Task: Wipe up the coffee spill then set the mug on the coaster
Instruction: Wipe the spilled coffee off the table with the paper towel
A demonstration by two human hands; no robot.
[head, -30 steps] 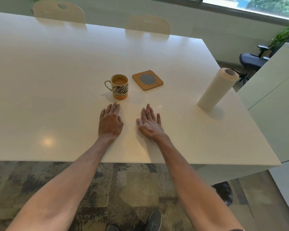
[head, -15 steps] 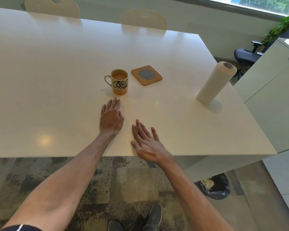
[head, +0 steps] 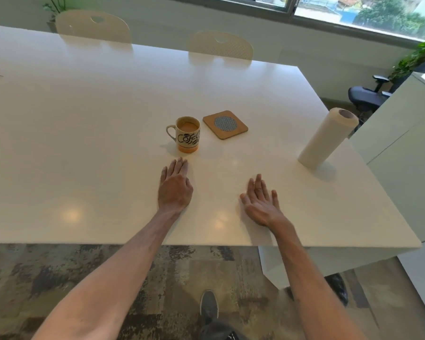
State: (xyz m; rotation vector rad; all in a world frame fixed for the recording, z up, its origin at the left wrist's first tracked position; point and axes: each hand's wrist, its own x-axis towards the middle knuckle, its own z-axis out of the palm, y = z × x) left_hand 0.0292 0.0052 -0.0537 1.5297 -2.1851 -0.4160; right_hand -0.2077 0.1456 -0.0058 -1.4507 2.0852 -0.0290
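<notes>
Since half a second ago the right hand (head: pixel 261 202) has slid rightward, fingers spread, empty, toward the paper towel roll (head: pixel 326 141). Left hand (head: pixel 174 186) lies flat, empty, on the tabletop (head: pixel 84 143). Beyond it stands the coffee mug (head: pixel 188 133), just beside the cork coaster (head: pixel 225 124).

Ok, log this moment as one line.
left hand flat on table | right hand open, empty | mug beside coaster | paper towel roll untouched

Mug (head: pixel 188 133) on the desk (head: pixel 84 119), coaster (head: pixel 225 124) just to its right — apart, not touching; paper roll (head: pixel 325 141) upright well off right near the edge; left hand (head: pixel 174 187) in front of the mug, right hand (head: pixel 261 203) further right.
</notes>
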